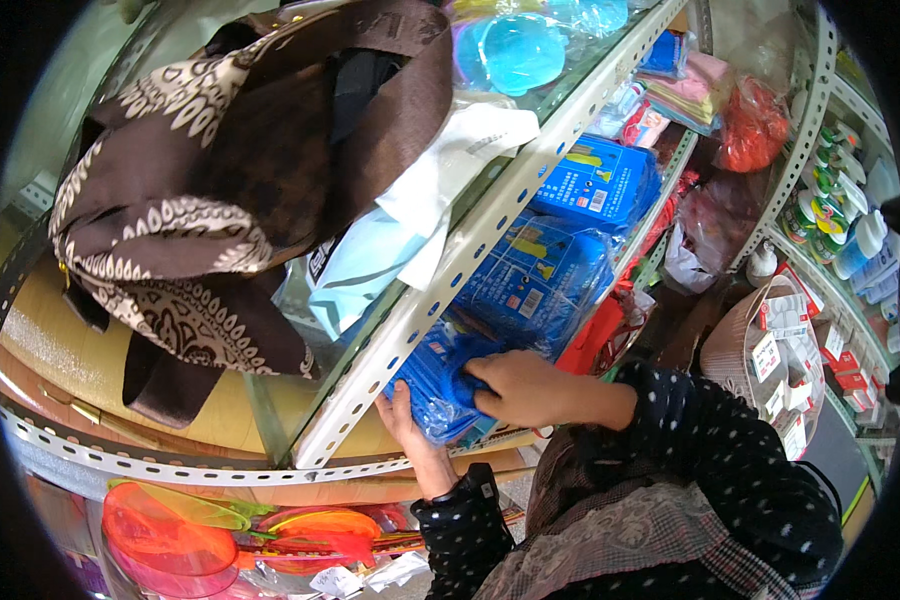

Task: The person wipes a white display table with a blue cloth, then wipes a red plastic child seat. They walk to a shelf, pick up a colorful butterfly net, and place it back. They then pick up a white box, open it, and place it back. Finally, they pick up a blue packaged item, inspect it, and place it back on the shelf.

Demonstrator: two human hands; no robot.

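Observation:
A blue plastic-wrapped packet (436,382) sits at the near end of a shelf, partly covered by my hands. My left hand (411,429) holds its near left side, thumb up along the wrap and the other fingers mostly hidden. From the right, my right hand (521,386) has its fingers curled into the blue material at the packet's right side. Just beyond lies a clear-wrapped blue packet (532,277) bearing pictures, writing and a barcode. Farther back is a similar blue packet (596,180).
A white perforated metal shelf rail (450,292) runs diagonally beside my hands. A brown patterned bag (255,150) and a light blue plastic bag (375,255) rest on the glass shelf above. Orange nets (172,529) lie lower left. A basket (727,352) of small boxes stands at right.

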